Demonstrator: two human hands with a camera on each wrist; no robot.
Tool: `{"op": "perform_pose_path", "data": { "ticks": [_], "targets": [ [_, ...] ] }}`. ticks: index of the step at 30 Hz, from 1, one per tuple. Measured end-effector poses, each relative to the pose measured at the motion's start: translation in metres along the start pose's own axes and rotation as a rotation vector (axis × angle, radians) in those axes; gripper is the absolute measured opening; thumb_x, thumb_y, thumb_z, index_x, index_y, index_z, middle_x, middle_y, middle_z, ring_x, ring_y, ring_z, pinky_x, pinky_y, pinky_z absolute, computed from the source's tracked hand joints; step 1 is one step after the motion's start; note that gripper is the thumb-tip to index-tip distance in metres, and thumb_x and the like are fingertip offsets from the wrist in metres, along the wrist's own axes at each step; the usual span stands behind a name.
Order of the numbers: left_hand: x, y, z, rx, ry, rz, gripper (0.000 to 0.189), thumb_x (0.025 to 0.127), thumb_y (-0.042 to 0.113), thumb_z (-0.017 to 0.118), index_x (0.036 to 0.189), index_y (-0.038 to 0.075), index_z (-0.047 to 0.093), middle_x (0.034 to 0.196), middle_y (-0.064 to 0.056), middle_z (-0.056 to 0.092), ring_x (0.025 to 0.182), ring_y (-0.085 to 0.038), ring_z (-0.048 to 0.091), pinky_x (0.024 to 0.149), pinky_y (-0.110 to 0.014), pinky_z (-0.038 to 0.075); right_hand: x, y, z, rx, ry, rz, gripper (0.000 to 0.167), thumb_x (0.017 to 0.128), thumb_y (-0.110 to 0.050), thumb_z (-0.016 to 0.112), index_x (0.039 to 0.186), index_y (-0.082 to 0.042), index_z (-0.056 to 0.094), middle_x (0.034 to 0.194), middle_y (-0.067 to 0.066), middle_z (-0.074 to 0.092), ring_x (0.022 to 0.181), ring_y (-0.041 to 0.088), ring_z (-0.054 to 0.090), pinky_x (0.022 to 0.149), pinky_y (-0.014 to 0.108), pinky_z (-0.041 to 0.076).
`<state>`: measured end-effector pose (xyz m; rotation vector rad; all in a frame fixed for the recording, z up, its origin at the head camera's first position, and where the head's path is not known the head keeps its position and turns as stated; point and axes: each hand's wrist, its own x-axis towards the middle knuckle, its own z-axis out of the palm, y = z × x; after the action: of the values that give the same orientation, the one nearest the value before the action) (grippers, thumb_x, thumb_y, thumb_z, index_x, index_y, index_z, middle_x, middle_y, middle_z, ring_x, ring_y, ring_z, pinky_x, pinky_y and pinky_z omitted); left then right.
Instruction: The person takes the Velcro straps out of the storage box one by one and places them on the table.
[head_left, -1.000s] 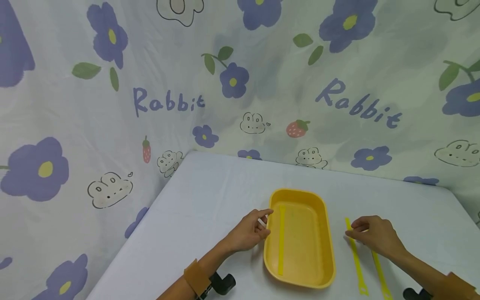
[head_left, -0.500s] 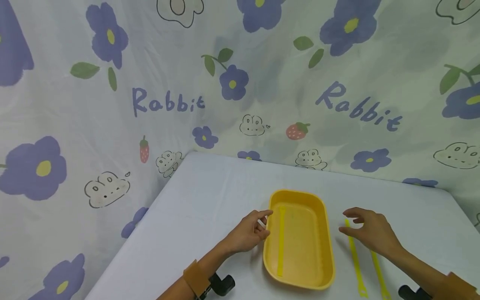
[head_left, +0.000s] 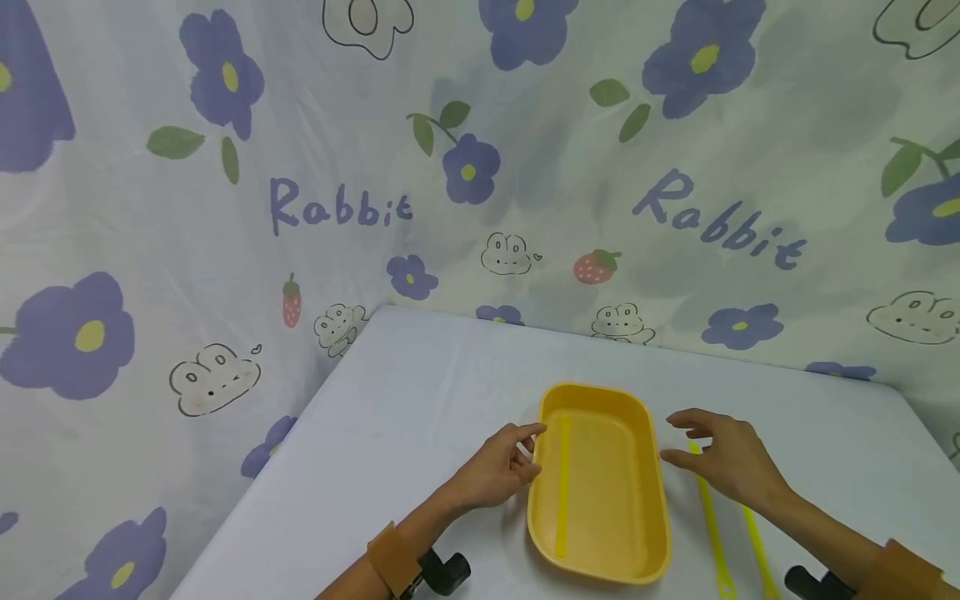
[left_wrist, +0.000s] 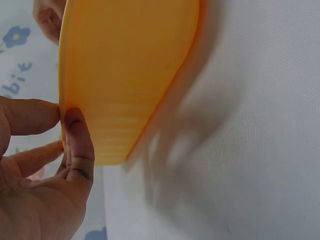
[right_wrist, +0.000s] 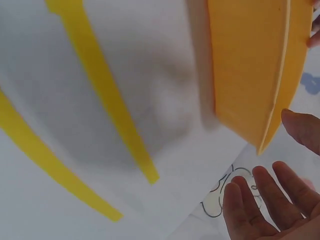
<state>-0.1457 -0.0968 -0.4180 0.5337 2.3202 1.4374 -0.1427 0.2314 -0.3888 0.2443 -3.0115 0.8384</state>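
A yellow plastic tray (head_left: 611, 500) with raised walls lies on the white table. One flat, bright yellow strip (head_left: 563, 487) rests lengthwise inside, near the left wall. My left hand (head_left: 495, 468) holds the tray's left rim; in the left wrist view a finger (left_wrist: 80, 145) lies against the outer wall and others meet the rim. My right hand (head_left: 731, 458) hovers by the tray's right rim, holding nothing, with thumb and fingers (right_wrist: 282, 195) spread apart. Beneath it, a strip with a notched end (head_left: 711, 533) and another yellow strip (head_left: 759, 550) lie on the table.
White cloth covers the table (head_left: 420, 400). Behind and to the left hangs a curtain (head_left: 525, 167) printed with flowers, rabbits and lettering. A brown band with a black camera sits on each wrist, the left camera (head_left: 446, 575) near the tray's lower left.
My right hand has moved left from over the nearer strip to the tray's right rim, its thumb and fingers spreading wider. The left hand stays on the rim.
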Motion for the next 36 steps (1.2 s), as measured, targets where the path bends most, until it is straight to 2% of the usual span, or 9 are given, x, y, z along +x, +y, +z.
{"op": "perform_pose_path", "data": {
  "ticks": [8,14,24,30,36],
  "targets": [
    [-0.002,0.000,-0.001,-0.002,-0.003,-0.004,0.056,0.096,0.003,0.063,0.149,0.003,0.044,0.115,-0.011,0.050,0.090,-0.011,0.059,0.072,-0.019,0.052,0.001,-0.012,0.004,0.015,0.008,-0.038,0.051,0.080,-0.034,0.084,0.120,-0.007,0.069,0.115,0.016,0.072,0.102,0.037,0.069,0.081,0.049,0.058],
    [-0.005,0.001,-0.002,-0.005,-0.012,-0.013,0.057,0.096,0.004,0.063,0.150,0.004,0.044,0.116,-0.012,0.050,0.091,-0.013,0.057,0.073,-0.021,0.052,0.002,-0.017,0.005,-0.004,0.025,-0.055,0.049,0.079,-0.033,0.085,0.120,-0.009,0.070,0.110,0.016,0.073,0.100,0.039,0.069,0.080,0.052,0.057],
    [-0.005,0.000,-0.002,0.012,-0.007,-0.022,0.056,0.097,0.006,0.063,0.149,0.005,0.045,0.116,-0.010,0.051,0.089,-0.012,0.056,0.072,-0.019,0.051,0.003,-0.029,0.010,0.012,-0.001,-0.067,0.049,0.080,-0.032,0.084,0.121,-0.009,0.070,0.115,0.016,0.072,0.103,0.039,0.067,0.083,0.052,0.056],
    [-0.006,0.001,-0.002,0.002,-0.007,-0.024,0.056,0.096,0.005,0.063,0.150,0.005,0.044,0.117,-0.012,0.051,0.090,-0.013,0.056,0.071,-0.020,0.051,0.006,-0.040,0.016,0.008,-0.010,-0.125,0.050,0.079,-0.034,0.085,0.120,-0.008,0.071,0.115,0.015,0.073,0.103,0.037,0.068,0.085,0.054,0.055],
    [-0.007,0.000,-0.003,-0.013,-0.009,-0.020,0.057,0.096,0.005,0.064,0.150,0.005,0.044,0.117,-0.011,0.050,0.090,-0.013,0.057,0.071,-0.020,0.051,0.008,-0.048,0.022,0.032,-0.018,-0.170,0.046,0.080,-0.029,0.085,0.118,-0.010,0.071,0.115,0.011,0.073,0.104,0.035,0.068,0.086,0.053,0.056]
  ]
}}
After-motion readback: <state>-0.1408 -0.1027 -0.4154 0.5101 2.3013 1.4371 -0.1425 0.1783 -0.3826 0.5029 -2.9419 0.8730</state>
